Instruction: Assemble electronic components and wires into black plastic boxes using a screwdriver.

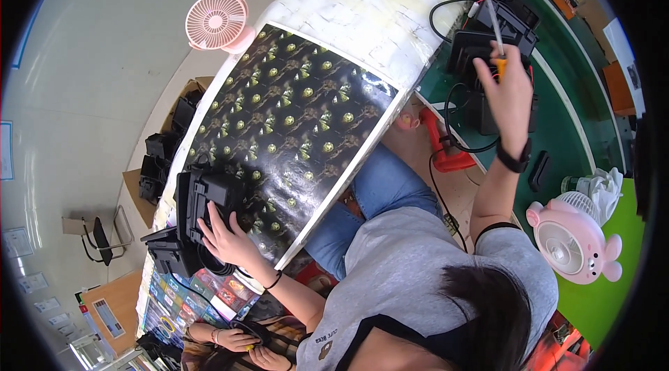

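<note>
My right hand (510,92) is closed round the orange handle of a long screwdriver (495,26), whose metal shaft points up and away. It is above black box-shaped devices (481,50) with cables, lying on the green tabletop at the right. My left hand (228,235) lies with its fingers spread on a black plastic device (209,190). That device stands at the left end of a dark patterned mat (306,116), with another black unit (171,252) and a coiled cable beside it.
A pink clip fan (216,21) stands at the mat's far edge, and a pink animal-shaped fan (571,242) at the right. Cartons with black units (150,176) line the table's far side. A co-worker's hands (240,343) hold a black cable at lower left. A red stool (446,144) stands between the tables.
</note>
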Available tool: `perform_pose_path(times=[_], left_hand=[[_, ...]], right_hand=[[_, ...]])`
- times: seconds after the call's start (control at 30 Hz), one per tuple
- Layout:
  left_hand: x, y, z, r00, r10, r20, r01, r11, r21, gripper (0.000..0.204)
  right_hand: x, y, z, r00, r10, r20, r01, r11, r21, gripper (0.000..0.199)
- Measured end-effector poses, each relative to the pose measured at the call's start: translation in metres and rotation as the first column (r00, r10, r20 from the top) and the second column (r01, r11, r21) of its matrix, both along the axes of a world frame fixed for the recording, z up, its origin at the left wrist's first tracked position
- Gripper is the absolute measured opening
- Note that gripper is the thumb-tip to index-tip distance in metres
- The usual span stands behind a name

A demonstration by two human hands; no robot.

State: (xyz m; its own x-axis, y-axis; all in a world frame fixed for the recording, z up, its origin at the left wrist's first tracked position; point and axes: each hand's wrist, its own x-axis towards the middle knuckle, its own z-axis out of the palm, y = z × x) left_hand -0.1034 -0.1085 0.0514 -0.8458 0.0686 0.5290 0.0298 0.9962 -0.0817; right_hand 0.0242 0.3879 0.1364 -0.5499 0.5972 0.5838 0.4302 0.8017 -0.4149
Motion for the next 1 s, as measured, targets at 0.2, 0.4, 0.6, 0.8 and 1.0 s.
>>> perform_pose_path(times=[0.2, 0.4, 0.6, 0.8, 1.0], left_hand=[[0.007, 0.007, 0.006, 0.988, 0.157, -0.01, -0.157, 0.987, -0.022, 0.031], [0.012, 0.021, 0.007, 0.986, -0.023, -0.166, 0.056, 0.978, 0.202, 0.017], [0.019, 0.017, 0.006, 0.981, 0.007, -0.193, 0.058, 0.943, 0.329, 0.014], [0.018, 0.032, 0.015, 0.989, -0.132, -0.067, 0.147, 0.938, 0.313, 0.014], [0.017, 0.071, 0.029, 0.937, -0.347, -0.045, 0.315, 0.778, 0.544, 0.023]], right_hand=[[0.032, 0.039, -0.005, 0.96, 0.151, 0.238, -0.087, 0.962, -0.26, 0.049], [0.043, 0.039, -0.005, 0.89, 0.241, 0.388, -0.135, 0.95, -0.28, 0.072], [0.026, 0.041, -0.016, 0.923, 0.233, 0.306, -0.079, 0.893, -0.442, 0.054], [0.007, 0.029, -0.007, 0.974, 0.009, -0.225, -0.105, 0.902, -0.419, 0.043], [-0.064, -0.047, -0.006, 0.797, 0.233, -0.557, -0.553, 0.653, -0.518, 0.045]])
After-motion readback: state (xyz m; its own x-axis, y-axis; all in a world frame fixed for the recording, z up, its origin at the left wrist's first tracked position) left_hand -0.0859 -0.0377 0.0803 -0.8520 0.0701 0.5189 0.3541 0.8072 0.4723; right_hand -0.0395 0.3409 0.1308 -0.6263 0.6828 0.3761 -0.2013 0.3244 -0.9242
